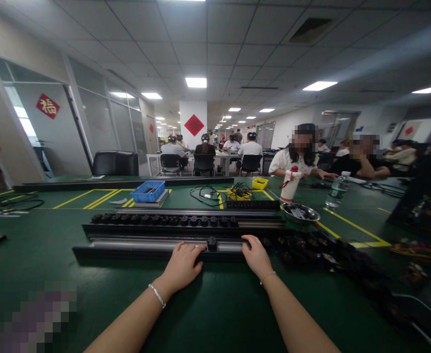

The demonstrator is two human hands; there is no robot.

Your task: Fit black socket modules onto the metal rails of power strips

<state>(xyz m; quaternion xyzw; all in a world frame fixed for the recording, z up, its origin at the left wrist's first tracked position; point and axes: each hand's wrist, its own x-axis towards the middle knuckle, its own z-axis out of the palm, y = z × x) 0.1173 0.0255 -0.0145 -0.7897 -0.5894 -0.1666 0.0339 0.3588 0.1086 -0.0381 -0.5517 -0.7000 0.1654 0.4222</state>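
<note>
We list one black module (212,243) on a rail (134,244), apparently being positioned, left hand (183,264) loosely spread, right hand (256,257) grip unclear, next move wanting steady alignment

A small, boxy black module (212,243) sat in a long, straight black rail with a silvery channel (127,252).
The rail lay crosswise, the module right of its middle.

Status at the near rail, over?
Left hand, right hand: both on near rail. Black module between them. Loaded rail just beyond; black parts piled right.
</note>
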